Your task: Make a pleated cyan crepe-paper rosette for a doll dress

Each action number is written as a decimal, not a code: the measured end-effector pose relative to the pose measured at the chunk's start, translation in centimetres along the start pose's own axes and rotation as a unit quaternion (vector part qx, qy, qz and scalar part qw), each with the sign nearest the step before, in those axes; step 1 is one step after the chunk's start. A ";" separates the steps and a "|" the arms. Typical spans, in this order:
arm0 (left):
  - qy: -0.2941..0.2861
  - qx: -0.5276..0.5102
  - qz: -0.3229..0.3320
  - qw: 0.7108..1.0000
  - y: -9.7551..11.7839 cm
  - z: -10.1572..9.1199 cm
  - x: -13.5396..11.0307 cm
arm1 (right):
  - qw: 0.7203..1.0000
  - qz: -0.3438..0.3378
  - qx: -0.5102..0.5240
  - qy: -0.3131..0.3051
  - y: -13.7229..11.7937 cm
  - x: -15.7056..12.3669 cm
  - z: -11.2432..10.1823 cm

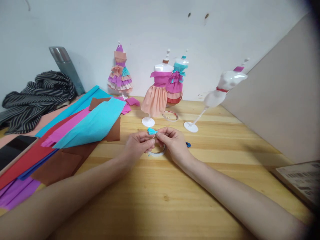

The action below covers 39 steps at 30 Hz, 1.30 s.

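Observation:
A small gathered piece of turquoise crepe paper [151,131] fans out between my hands above the table. My right hand [172,141] pinches its narrow gathered end between thumb and forefinger. Just to the left, my left hand [138,145] is closed with thumb and forefinger together. A thin pale strand runs down from the gathered end towards my left thumb; whether those fingers grip it is hard to make out. Beneath the hands lies a pale ring, like a tape roll [157,154], partly hidden. A small dark blue object [188,144] shows beside my right hand.
A bare white mannequin [215,96] tilts in view on the right. Several others wear paper dresses [156,96] at the back. Another ring [170,116] lies near them. Crepe paper sheets [92,123], a phone [15,151], striped cloth [37,100] and a flask [67,68] occupy the left.

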<state>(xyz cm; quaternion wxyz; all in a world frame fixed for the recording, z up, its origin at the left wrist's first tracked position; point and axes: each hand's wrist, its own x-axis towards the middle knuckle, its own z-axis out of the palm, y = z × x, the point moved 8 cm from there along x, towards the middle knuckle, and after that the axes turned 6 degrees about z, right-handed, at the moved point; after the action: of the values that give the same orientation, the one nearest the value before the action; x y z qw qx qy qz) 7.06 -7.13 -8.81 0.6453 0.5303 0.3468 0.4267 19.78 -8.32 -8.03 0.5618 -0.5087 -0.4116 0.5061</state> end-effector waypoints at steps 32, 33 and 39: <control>-0.035 -0.071 -0.044 0.996 -0.3 1.4 -0.7 | 0.918 -0.249 -0.296 0.084 -3.4 -2.0 0.0; -0.034 -0.085 -0.048 0.995 -0.3 1.4 -0.7 | 0.909 -0.268 -0.309 0.085 -3.7 -2.2 0.1; -0.054 -0.100 -0.047 0.992 -0.3 1.6 -0.8 | 0.899 -0.288 -0.320 0.087 -4.2 -2.6 0.3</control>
<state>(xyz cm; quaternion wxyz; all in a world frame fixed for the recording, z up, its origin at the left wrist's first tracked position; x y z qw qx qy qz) 8.26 -8.49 -8.84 0.7322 0.4686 0.2917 0.3991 19.70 -10.72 -3.73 0.5235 -0.5621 -0.6295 0.1174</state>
